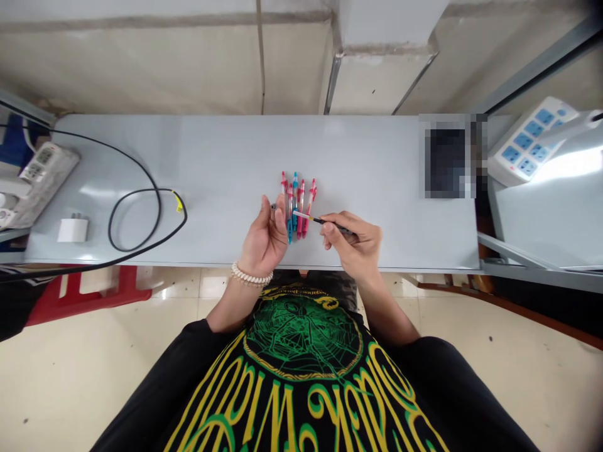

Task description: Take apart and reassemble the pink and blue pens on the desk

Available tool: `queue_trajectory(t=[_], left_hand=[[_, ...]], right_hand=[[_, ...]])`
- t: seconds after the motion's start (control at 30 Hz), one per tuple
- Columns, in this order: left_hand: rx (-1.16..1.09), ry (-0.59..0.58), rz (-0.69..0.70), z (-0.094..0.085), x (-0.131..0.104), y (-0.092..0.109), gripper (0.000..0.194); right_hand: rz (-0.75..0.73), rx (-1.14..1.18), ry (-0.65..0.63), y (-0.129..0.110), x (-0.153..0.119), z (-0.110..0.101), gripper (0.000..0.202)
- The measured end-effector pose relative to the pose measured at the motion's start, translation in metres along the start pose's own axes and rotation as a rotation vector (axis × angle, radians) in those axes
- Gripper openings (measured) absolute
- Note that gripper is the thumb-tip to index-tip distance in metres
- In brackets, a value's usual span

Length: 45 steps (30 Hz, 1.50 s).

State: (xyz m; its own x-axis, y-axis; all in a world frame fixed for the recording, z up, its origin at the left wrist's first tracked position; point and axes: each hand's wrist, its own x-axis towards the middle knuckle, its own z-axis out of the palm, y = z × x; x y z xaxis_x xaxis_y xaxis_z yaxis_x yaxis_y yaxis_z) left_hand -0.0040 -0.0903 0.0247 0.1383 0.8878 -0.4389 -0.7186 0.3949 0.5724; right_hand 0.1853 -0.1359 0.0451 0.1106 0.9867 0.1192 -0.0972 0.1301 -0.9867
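My right hand point(352, 242) pinches a dark pen part with a pale refill point(304, 216) sticking out of it, its free end pointing left over the pens. My left hand point(267, 235) is turned palm up with its fingers curled; a small grey piece point(273, 206) shows between thumb and fingers, too small to name. Between and just beyond my hands, several clear-barrelled pens lie side by side on the table, among them a red pen point(311, 196) and a blue-topped pen point(295, 187). My left fingers partly cover the leftmost pen.
On the grey table point(226, 157), a black cable point(160, 194) loops at left near a white plug adapter point(73, 229). Power strips point(532, 141) sit at both sides. A blurred dark object point(447, 163) lies at the right. A red stool point(94, 289) stands below left.
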Motion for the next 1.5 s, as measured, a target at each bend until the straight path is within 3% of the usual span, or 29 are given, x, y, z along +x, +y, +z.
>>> queue_trajectory(t=[0.2, 0.43, 0.57, 0.8, 0.93, 1.0, 1.1, 1.2, 1.5], left_hand=[[0.02, 0.108, 0.044, 0.014, -0.009, -0.006, 0.029], [0.176, 0.039, 0.274, 0.024, -0.018, -0.017, 0.026], [0.232, -0.006, 0.284, 0.027, -0.022, -0.021, 0.032], [0.266, 0.002, 0.313, 0.029, -0.021, -0.024, 0.033], [0.263, -0.002, 0.289, 0.033, -0.023, -0.027, 0.036], [0.26, -0.014, 0.295, 0.036, -0.025, -0.029, 0.037], [0.304, -0.011, 0.352, 0.038, -0.028, -0.03, 0.036], [0.341, -0.005, 0.393, 0.036, -0.028, -0.03, 0.033], [0.267, 0.013, 0.366, 0.037, -0.025, -0.031, 0.037]], right_hand=[[-0.072, -0.061, -0.044, -0.009, -0.001, 0.003, 0.012], [-0.298, -0.37, -0.082, -0.005, -0.002, 0.005, 0.021], [-0.349, -0.373, -0.132, 0.002, -0.005, 0.006, 0.036], [-0.493, -0.469, 0.146, 0.011, -0.004, 0.015, 0.014], [-0.603, -0.484, 0.153, 0.012, -0.004, 0.02, 0.02], [-0.592, -0.466, 0.138, 0.012, -0.004, 0.019, 0.021], [-0.42, -0.406, 0.092, 0.014, -0.006, 0.016, 0.014], [-0.278, -0.32, 0.03, 0.017, -0.007, 0.012, 0.027], [-0.313, -0.275, 0.015, 0.018, -0.008, 0.01, 0.029]])
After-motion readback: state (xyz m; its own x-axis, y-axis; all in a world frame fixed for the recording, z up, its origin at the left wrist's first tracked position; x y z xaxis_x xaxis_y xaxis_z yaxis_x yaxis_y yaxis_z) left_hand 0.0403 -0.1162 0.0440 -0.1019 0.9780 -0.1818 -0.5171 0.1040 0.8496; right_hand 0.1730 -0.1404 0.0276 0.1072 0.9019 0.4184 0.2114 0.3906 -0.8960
